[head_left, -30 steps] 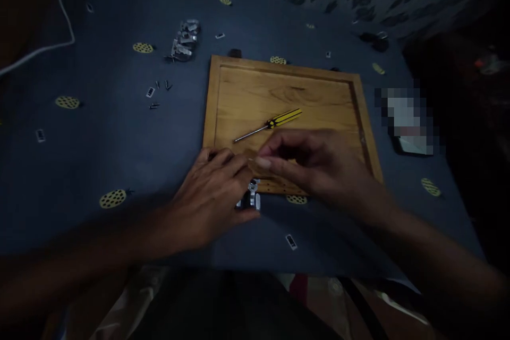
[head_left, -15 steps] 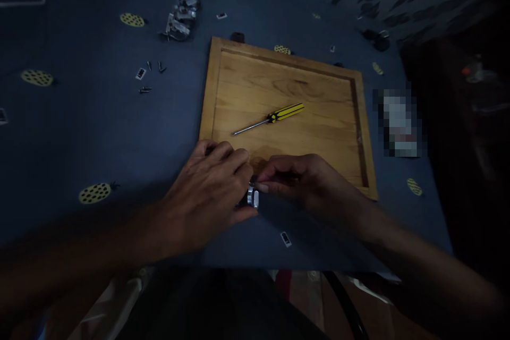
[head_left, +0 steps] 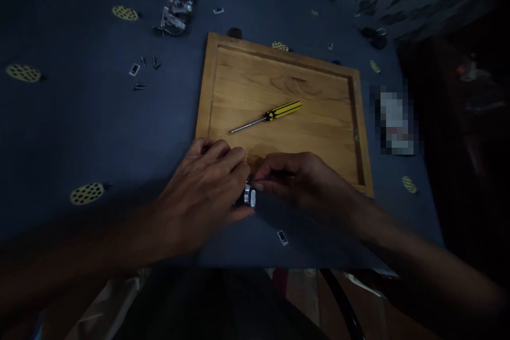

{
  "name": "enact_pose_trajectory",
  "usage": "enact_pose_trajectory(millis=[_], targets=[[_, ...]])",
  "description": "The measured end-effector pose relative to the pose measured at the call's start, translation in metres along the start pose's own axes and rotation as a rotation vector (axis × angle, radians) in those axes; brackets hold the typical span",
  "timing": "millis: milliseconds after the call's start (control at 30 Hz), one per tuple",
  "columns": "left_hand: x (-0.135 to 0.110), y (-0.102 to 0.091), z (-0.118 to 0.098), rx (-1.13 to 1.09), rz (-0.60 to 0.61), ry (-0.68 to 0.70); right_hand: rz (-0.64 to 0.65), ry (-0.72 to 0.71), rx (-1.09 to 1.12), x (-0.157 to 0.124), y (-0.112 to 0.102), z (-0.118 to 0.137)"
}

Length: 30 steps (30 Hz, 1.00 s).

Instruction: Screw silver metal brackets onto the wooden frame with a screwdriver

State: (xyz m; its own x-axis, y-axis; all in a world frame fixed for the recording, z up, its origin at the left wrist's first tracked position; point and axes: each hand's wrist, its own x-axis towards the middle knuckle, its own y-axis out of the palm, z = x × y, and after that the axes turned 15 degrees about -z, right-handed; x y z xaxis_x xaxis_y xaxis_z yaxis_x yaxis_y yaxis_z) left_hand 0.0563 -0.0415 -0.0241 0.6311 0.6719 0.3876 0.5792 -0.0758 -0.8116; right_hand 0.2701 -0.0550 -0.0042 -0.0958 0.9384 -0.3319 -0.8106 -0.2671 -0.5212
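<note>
My left hand (head_left: 207,186) lies over the near left corner of a framed wooden panel (head_left: 204,87). Its fingers are bent and its thumb is stretched below a shiny metal hinge (head_left: 249,196), keeping it at the panel's near edge; part of the hinge is hidden under the hand. From the right, my right hand (head_left: 298,178) pinches with thumb and forefinger right at the hinge's top end. Whatever sits between those fingertips is too small and dark to make out. A yellow and black screwdriver (head_left: 266,117) rests on the panel, beyond both hands, its tip pointing left.
Several loose screws (head_left: 139,86) lie on the blue patterned tablecloth (head_left: 107,127) to the left. Farther back is a clump of shiny metal pieces (head_left: 177,10). Dark objects (head_left: 374,37) sit at the back right, and a blurred-out item (head_left: 396,122) is right of the panel.
The whole view has shifted slightly, so everything appears a little farther left. Both hands keep the same hold at the hinge, and the screwdriver stays put on the panel.
</note>
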Motion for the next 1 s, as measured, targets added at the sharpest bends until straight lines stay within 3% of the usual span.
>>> enact_pose_trajectory(millis=[300, 600, 867, 1000], targets=[[0.0, -0.001, 0.0, -0.002, 0.008, -0.004, -0.011, -0.054, -0.009, 0.002, 0.004, 0.006], [-0.001, -0.001, 0.0, -0.003, -0.001, -0.006, -0.02, 0.034, 0.161, 0.006, 0.008, -0.002], [-0.001, 0.0, 0.001, -0.007, -0.013, 0.002, -0.044, -0.063, 0.2, 0.0, 0.002, 0.0], [-0.002, -0.001, 0.0, -0.009, -0.001, -0.006, -0.155, -0.143, 0.189, -0.007, 0.002, -0.007]])
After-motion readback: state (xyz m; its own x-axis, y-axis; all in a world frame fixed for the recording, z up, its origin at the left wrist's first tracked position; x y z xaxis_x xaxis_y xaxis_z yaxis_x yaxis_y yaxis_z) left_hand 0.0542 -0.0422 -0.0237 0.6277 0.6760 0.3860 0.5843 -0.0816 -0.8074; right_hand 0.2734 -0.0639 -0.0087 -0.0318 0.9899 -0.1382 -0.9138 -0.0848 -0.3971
